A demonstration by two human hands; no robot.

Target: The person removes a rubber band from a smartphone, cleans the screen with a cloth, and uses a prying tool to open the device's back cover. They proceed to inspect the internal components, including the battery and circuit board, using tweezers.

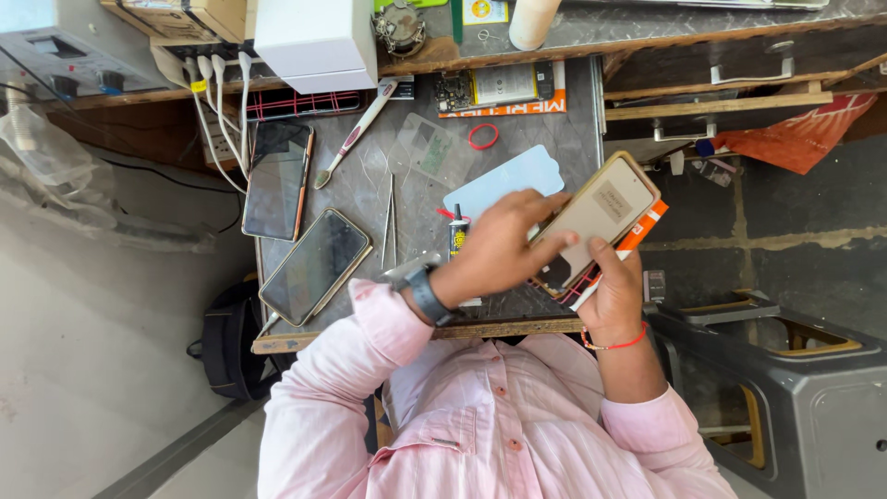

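My right hand [614, 294], with a red thread around its wrist, holds a gold-framed phone [605, 208] from below, together with an orange and white flat box [647, 226] under it. The phone's face carries a grey film with a small label. My left hand [494, 251], a dark watch on its wrist, grips the phone's near end, fingers over the edge and thumb on the face. Both hands hover over the right part of a grey worktable [554, 129].
Two dark phones [277, 180] [314, 266] lie on the left of the table. Tweezers [391, 222], a toothbrush [356, 134], a red rubber band [482, 137], a pale blue sheet [517, 176] and a small glue tube [457, 236] lie between. A grey stool [795, 388] stands at right.
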